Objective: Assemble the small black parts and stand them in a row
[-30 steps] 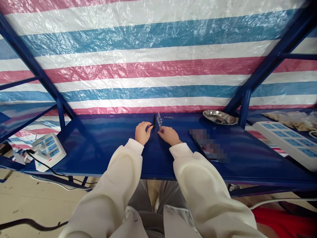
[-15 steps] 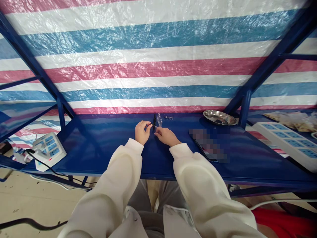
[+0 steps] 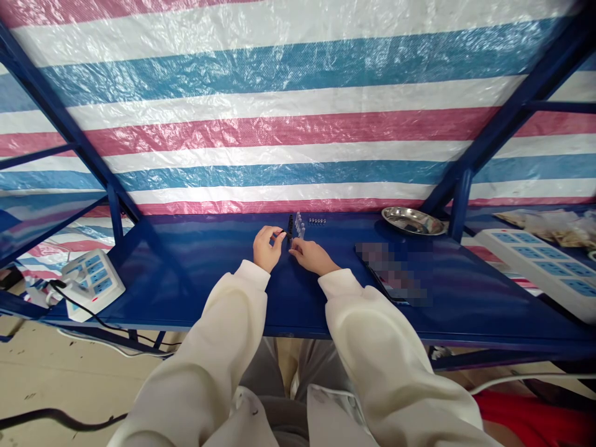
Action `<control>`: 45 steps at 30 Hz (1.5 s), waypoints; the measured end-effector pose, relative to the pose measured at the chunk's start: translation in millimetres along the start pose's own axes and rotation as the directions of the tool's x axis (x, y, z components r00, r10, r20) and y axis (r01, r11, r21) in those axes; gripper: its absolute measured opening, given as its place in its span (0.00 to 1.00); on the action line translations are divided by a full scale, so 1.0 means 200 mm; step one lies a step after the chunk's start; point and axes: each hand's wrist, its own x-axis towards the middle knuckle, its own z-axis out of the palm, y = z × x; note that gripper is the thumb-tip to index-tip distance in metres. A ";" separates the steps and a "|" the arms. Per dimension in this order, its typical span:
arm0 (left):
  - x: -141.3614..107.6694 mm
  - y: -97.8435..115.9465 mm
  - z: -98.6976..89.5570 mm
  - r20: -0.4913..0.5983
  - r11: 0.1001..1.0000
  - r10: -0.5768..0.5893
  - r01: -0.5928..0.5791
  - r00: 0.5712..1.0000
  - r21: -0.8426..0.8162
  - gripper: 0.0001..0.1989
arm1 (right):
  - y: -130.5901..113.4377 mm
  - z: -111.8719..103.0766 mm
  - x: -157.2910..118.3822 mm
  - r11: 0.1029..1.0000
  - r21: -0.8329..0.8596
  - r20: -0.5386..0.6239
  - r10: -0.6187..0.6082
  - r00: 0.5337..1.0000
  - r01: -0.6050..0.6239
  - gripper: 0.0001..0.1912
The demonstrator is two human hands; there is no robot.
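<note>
My left hand point(image 3: 267, 249) is closed in a pinch on a small black piece point(image 3: 286, 234), which sticks out to the right of the fingertips. Just opposite, my right hand point(image 3: 313, 256) pinches a small, pale, see-through piece point(image 3: 290, 242); the fingers hide most of it. The two held pieces are very close together, and I cannot tell whether they touch. Beyond the fingertips runs a row of small black parts point(image 3: 291, 221). Beside it stand several small clear plastic parts point(image 3: 298, 222), and farther right lies a short row of small shiny metal parts point(image 3: 317, 221).
The blue table point(image 3: 200, 279) carries a round metal dish point(image 3: 412, 221) at the back right and a dark flat device point(image 3: 391, 273), partly blurred out. White power strips lie left point(image 3: 93, 282) and right point(image 3: 540, 267). Blue frame bars and a striped sheet point(image 3: 288, 130) rise behind.
My right hand has shifted very slightly left, bringing its piece nearer the black one. My left hand has barely moved. The rows of parts look the same.
</note>
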 end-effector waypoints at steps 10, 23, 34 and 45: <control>0.00 0.04 -0.01 0.089 0.999 0.046 -0.043 0.995 -0.031 0.07 | -0.01 0.00 -0.01 0.999 -0.025 0.005 -0.040 0.999 0.040 0.06; 0.01 0.01 0.00 0.102 0.995 -0.050 0.058 0.994 -0.076 0.05 | -0.01 -0.02 -0.01 0.999 -0.029 -0.019 -0.037 0.999 0.037 0.06; 0.00 -0.01 0.01 0.244 0.994 -0.090 0.104 0.966 -0.044 0.04 | -0.01 -0.01 0.00 0.996 0.033 -0.121 -0.081 0.989 0.085 0.06; 0.00 -0.02 0.01 0.267 0.992 -0.109 0.122 0.958 -0.033 0.03 | -0.03 -0.01 -0.01 0.979 0.156 -0.214 -0.096 0.972 0.131 0.06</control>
